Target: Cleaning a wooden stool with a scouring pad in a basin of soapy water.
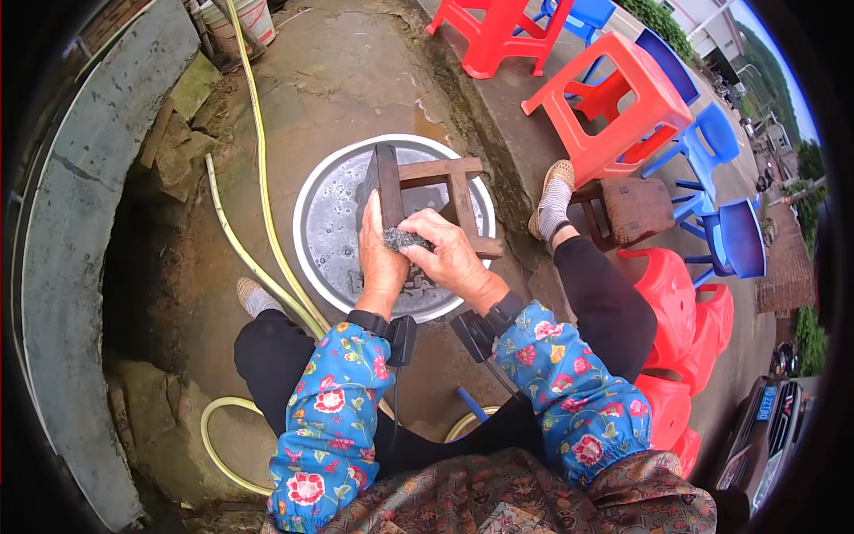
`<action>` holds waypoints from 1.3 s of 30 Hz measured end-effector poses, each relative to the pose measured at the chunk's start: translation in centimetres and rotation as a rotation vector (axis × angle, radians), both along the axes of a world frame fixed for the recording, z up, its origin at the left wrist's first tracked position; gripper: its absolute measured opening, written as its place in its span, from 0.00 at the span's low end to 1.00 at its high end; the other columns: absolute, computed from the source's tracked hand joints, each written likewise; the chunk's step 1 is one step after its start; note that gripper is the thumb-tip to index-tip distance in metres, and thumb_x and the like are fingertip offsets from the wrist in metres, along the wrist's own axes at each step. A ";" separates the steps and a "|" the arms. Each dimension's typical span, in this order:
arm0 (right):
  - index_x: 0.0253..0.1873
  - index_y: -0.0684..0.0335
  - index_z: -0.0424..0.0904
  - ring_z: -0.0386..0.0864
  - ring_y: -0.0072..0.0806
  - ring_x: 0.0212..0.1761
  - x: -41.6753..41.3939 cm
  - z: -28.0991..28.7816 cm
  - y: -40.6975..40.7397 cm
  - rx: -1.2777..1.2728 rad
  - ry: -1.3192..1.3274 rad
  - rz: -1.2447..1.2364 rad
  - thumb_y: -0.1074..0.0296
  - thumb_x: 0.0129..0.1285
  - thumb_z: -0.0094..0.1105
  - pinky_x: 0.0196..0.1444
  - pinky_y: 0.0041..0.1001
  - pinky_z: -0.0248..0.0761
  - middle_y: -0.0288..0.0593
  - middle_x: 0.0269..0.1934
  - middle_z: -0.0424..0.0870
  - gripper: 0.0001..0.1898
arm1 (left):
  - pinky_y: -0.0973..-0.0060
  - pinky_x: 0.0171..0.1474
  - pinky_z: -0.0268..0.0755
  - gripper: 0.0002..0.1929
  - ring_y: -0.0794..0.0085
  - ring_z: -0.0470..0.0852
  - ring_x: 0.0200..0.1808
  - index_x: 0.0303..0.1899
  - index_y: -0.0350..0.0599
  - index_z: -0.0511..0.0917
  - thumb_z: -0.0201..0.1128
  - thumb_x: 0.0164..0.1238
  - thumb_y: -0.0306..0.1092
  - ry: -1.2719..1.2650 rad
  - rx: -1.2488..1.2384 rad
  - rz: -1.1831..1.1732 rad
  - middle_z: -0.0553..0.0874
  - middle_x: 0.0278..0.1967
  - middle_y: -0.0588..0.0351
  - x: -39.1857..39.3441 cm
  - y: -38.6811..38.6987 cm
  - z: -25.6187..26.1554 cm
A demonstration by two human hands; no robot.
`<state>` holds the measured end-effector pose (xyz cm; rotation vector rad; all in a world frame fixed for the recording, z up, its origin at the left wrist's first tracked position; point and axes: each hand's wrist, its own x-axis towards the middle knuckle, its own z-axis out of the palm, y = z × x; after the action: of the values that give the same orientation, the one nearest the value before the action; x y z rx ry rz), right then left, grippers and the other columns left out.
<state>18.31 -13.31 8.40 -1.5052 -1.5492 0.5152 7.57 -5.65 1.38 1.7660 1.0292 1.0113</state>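
A dark wooden stool (pixel 460 193) lies tipped on its side in a round metal basin (pixel 317 267), its legs and crossbars pointing right. Shallow water with bubbles covers the basin's floor. My left hand (pixel 380 253) is pressed along the near left side of the stool's seat, gripping it. In my right hand (pixel 444 247) is a grey scouring pad (pixel 405 239), held between thumb and fingers against the near end of the seat. The seat's underside is partly hidden by my hands.
A yellow hose (pixel 260 160) runs along wet ground left of the basin. Red plastic stools (pixel 610 113), blue chairs (pixel 714 143) and another wooden stool (pixel 634 210) stand to the right. A concrete slab (pixel 87 200) edges a dark gap at left. A car (pixel 760 440) is at lower right.
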 end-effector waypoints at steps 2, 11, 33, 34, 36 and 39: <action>0.51 0.68 0.80 0.81 0.45 0.49 1.2 -1.0 2.6 0.046 -0.032 -0.052 0.72 0.58 0.66 0.51 0.35 0.75 0.50 0.45 0.82 0.16 | 0.60 0.69 0.65 0.45 0.48 0.72 0.67 0.73 0.43 0.59 0.68 0.49 0.21 -0.026 -0.085 0.021 0.73 0.66 0.42 -0.2 -0.6 1.5; 0.49 0.67 0.80 0.82 0.48 0.49 0.0 -1.7 0.4 0.031 0.026 0.010 0.75 0.56 0.66 0.51 0.36 0.76 0.52 0.45 0.81 0.14 | 0.60 0.69 0.66 0.45 0.49 0.73 0.67 0.73 0.43 0.59 0.69 0.50 0.23 -0.003 -0.078 0.022 0.73 0.66 0.43 -1.1 -0.1 -0.5; 0.48 0.64 0.83 0.80 0.54 0.49 6.8 -0.2 13.5 0.023 -0.298 -0.140 0.70 0.57 0.66 0.52 0.41 0.75 0.53 0.44 0.82 0.14 | 0.63 0.72 0.63 0.45 0.50 0.70 0.70 0.74 0.42 0.58 0.65 0.50 0.20 0.077 -0.015 0.057 0.70 0.69 0.40 0.1 -1.5 1.5; 0.49 0.63 0.83 0.80 0.53 0.50 7.1 -0.2 14.0 -0.004 -0.304 -0.124 0.71 0.57 0.66 0.52 0.41 0.75 0.53 0.44 0.82 0.14 | 0.63 0.73 0.62 0.46 0.49 0.68 0.71 0.75 0.42 0.57 0.65 0.50 0.20 0.084 -0.018 0.048 0.69 0.70 0.39 0.1 -1.4 1.4; 0.49 0.64 0.83 0.81 0.53 0.50 5.8 -0.5 12.3 0.002 -0.275 -0.059 0.71 0.56 0.67 0.53 0.40 0.75 0.53 0.44 0.82 0.14 | 0.63 0.73 0.62 0.45 0.50 0.69 0.71 0.75 0.42 0.57 0.65 0.50 0.20 0.084 -0.015 0.067 0.69 0.70 0.40 -0.5 -1.2 1.2; 0.49 0.67 0.81 0.81 0.53 0.51 2.4 -0.1 5.7 -0.026 -0.131 0.100 0.74 0.56 0.67 0.53 0.40 0.75 0.53 0.44 0.81 0.15 | 0.62 0.72 0.63 0.46 0.48 0.70 0.70 0.74 0.43 0.58 0.67 0.49 0.20 0.061 0.000 0.092 0.70 0.69 0.41 -1.3 -0.9 0.7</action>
<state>20.66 -7.63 8.26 -1.5125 -1.7316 0.5044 6.29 -6.50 2.11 1.7726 1.1578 1.0191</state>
